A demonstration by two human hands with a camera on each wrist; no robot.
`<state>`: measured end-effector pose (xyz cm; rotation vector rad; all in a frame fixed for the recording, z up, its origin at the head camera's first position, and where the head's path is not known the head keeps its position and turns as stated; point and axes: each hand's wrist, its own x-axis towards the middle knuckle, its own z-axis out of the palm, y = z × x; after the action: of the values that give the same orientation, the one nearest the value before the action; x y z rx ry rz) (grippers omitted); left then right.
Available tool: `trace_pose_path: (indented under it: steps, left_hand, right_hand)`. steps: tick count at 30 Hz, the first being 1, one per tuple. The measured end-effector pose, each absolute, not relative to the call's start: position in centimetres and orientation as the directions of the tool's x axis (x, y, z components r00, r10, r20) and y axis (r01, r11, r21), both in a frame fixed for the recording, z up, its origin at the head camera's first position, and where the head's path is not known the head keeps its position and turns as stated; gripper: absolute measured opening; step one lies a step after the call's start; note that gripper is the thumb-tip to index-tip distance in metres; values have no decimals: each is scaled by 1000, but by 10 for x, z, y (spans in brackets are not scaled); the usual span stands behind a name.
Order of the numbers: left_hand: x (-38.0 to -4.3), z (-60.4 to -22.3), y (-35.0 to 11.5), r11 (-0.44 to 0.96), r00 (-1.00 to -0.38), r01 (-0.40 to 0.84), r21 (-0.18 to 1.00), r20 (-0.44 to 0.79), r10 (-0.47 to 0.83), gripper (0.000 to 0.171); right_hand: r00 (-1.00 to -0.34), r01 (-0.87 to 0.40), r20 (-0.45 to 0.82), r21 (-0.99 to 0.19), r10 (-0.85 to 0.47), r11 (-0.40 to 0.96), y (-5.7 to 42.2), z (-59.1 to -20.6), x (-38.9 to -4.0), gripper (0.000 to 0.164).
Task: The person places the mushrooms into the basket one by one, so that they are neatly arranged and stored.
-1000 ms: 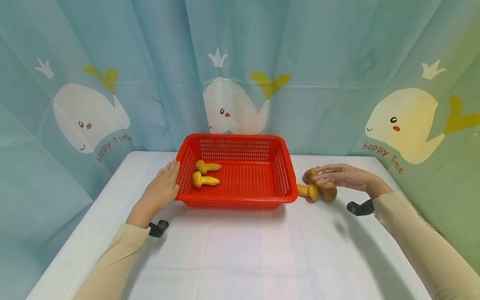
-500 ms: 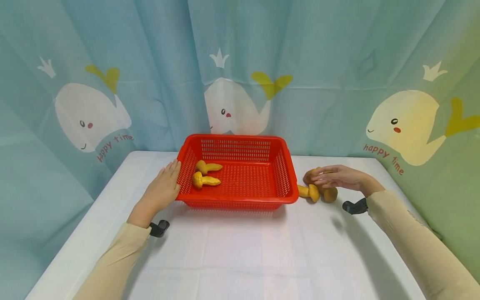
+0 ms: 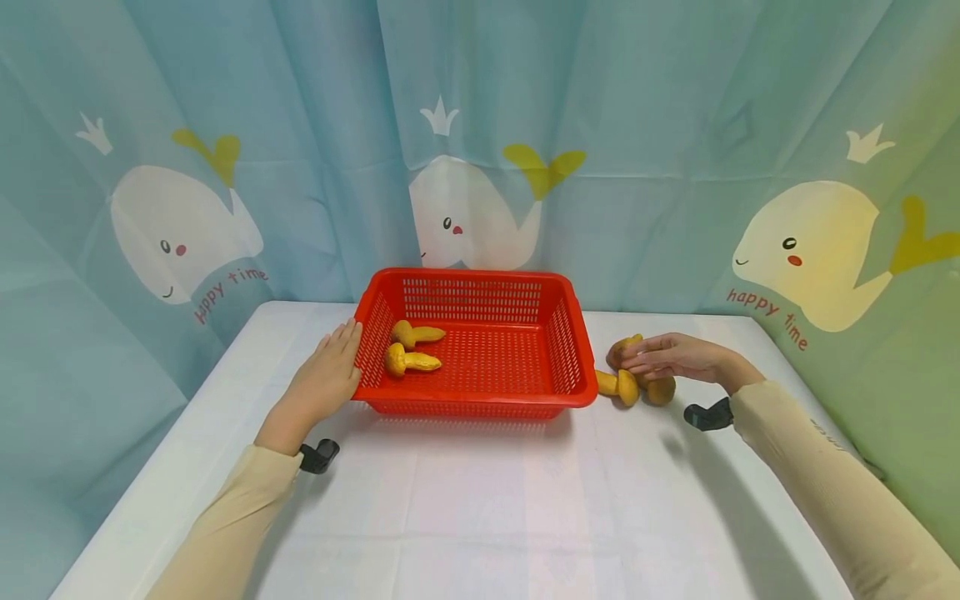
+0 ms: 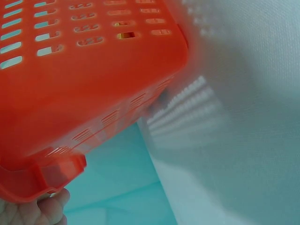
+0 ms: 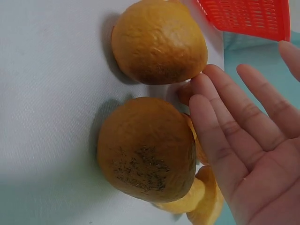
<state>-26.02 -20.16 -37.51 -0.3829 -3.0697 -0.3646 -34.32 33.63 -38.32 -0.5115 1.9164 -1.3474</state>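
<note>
My left hand [image 3: 321, 382] lies along the left rim of a red plastic basket [image 3: 480, 398], fingers straight and together. In the left wrist view, its fingers [image 4: 49, 208] show just at the basket's rim. Two yellow-brown mushrooms [image 3: 405, 361] lie inside the basket at the left. To the basket's right is a small pile of mushrooms, one with its stem toward the basket [image 3: 627, 387]. My right hand [image 3: 675, 357] hovers over this pile, partly hiding it. The right wrist view shows its fingers extended beside two round brown caps [image 5: 147, 150], holding nothing.
A white cloth covers the table [image 3: 480, 508]. Behind it hangs a blue-green curtain [image 3: 645, 108] printed with whales, right up against the table's back edge. The basket stands near that back edge.
My right hand has shifted slightly left over the mushroom pile, and its fingers have drawn a little closer together. My left hand and the basket keep their places.
</note>
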Motion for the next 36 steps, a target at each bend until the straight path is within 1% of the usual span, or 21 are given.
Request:
trace_pose_path:
  steps: [4,9,16,24,32,36]
  left_hand:
    - [-260,-375,-202,942,-969,245,229,53,239,63]
    - [-259,-374,-201,943,-971,240,231,54,234,63]
    - [-260,-375,-200,941,-970,244,236,53,238,63]
    - [-259,-375,-201,941,-969,249,229,52,243,63]
    - [-260,-375,-202,939,-966,258,227,57,252,63]
    - [-260,-375,-201,938,-965,261,226,59,254,63]
  right_hand:
    - [-666,83,-352,-911,-657,404,334,-382,-342,43]
    - [-701,80,-380,-883,-604,462,332,-381,-342,48]
    - [-728,107,-426,-844,-537,525,326,-384,-343,47]
    - [-703,102,-463,-817,-539,568,315,-384,-341,47]
    - [-719,49,-461,-780,-520,624,311,-383,-337,45]
    - [-701,52,-478,-775,-530,630,310,-384,-333,44]
